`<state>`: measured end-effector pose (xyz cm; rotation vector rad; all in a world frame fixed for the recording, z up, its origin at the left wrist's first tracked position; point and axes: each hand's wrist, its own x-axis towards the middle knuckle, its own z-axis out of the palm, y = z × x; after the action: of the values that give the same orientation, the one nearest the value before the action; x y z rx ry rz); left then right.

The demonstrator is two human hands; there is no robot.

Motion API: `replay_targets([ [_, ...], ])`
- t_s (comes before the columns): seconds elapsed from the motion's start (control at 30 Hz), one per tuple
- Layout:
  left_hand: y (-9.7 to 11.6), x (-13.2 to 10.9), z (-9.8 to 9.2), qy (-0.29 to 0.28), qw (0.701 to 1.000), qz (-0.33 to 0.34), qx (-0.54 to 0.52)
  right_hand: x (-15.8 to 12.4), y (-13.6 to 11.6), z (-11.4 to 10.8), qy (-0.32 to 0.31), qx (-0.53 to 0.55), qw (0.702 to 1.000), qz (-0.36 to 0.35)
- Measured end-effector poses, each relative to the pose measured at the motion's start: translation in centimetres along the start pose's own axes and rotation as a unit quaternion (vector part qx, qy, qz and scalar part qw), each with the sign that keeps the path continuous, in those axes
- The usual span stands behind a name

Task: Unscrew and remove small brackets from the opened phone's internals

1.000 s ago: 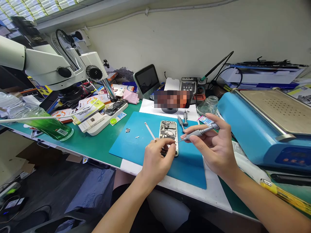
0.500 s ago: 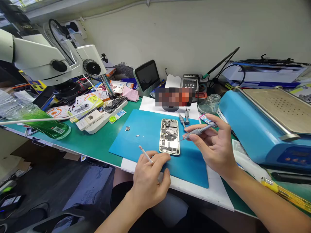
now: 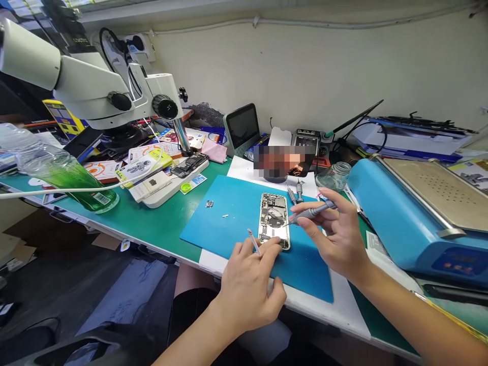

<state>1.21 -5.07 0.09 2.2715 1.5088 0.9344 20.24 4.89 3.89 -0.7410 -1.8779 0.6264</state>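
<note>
An opened smartphone (image 3: 273, 218) lies on the blue mat (image 3: 229, 234) with its inner parts exposed. My left hand (image 3: 253, 284) rests at the phone's lower end, an outstretched finger touching it. Between that hand's fingers sticks up a thin white cigarette (image 3: 254, 243) with a dark tip. My right hand (image 3: 337, 236) grips a grey precision screwdriver (image 3: 314, 211), its thin tip at the phone's right side. Two more screwdrivers (image 3: 296, 192) lie beyond the phone. Left of it on the mat are a small metal part (image 3: 209, 204) and a tiny white piece (image 3: 225, 216).
A microscope (image 3: 114, 96) and a green bottle (image 3: 82, 185) stand at the left. On the right is a blue heating plate machine (image 3: 400, 218). A glass jar (image 3: 337, 175) and a small screen device (image 3: 242, 127) sit at the back. A white cable (image 3: 76, 192) crosses the left side.
My left hand has moved up and right, and a finger now reaches onto the phone's lower end. The screwdriver stays at the phone's right side. The view has shifted slightly.
</note>
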Motion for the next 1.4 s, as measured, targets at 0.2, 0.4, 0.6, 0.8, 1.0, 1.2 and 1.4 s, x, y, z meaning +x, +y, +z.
replay_targets([
  [0.2,0.2,0.0,-0.2,-0.022,1.000,-0.001,0.007,0.0,1.4,0.3,0.004,-0.013,1.000,0.006],
  [0.4,0.1,0.0,-0.1,-0.036,0.999,-0.007,0.016,-0.4,1.7,0.5,-0.001,-0.014,1.000,0.013],
  [0.6,0.0,0.1,-0.1,-0.046,0.999,-0.012,0.023,-0.8,1.6,1.1,-0.020,-0.003,1.000,0.005],
  [0.8,-0.1,0.0,-0.2,-0.046,0.999,-0.003,0.026,-1.0,1.7,1.4,-0.040,0.017,0.999,0.012],
  [1.0,-0.1,0.1,-0.2,-0.061,0.998,-0.005,0.026,-1.1,1.6,1.7,-0.063,0.025,0.998,0.011],
  [1.2,-0.1,0.1,-0.2,-0.069,0.997,-0.012,0.030,-1.3,1.9,1.9,-0.072,0.017,0.997,0.009],
  [1.4,-0.2,0.1,-0.2,-0.061,0.998,-0.010,0.030,-1.4,2.1,2.0,-0.077,0.009,0.997,0.003],
])
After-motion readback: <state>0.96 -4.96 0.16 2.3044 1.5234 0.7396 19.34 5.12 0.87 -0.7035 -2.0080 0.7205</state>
